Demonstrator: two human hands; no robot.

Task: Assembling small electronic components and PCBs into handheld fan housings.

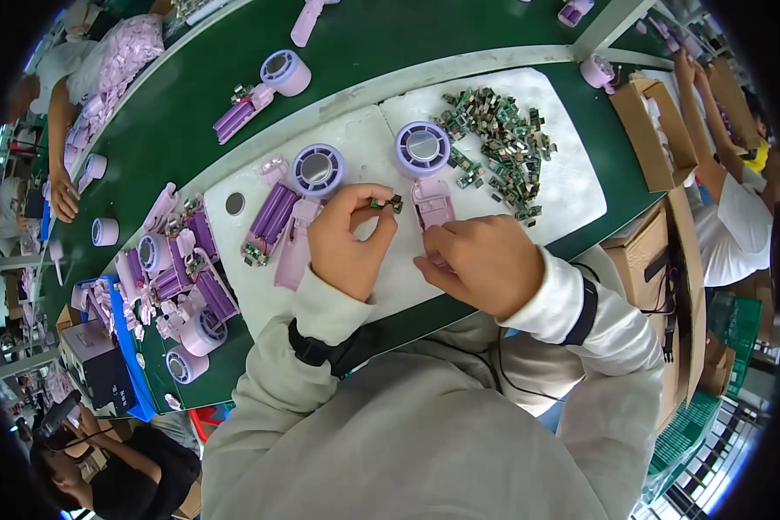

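Observation:
Between the thumb and forefinger of my left hand (348, 238) is a small circuit board (390, 204), held just above the white foam sheet. My right hand (487, 264) has its fingers closed at the lower end of an open pink handle shell (432, 201). That shell extends from a round lilac fan head (422, 147) with a silver centre, lying flat on the foam. To the left of my left hand lies a second fan head (317, 170). Beside it are a pink shell half (296, 247) and a purple battery housing (273, 212).
A heap of small circuit boards (503, 143) covers the right of the foam sheet (572, 195). Pink and purple parts (178, 269) pile up at the left, near a blue tray (130, 364). Cardboard boxes (659, 130) stand at the right. Other people work on both sides.

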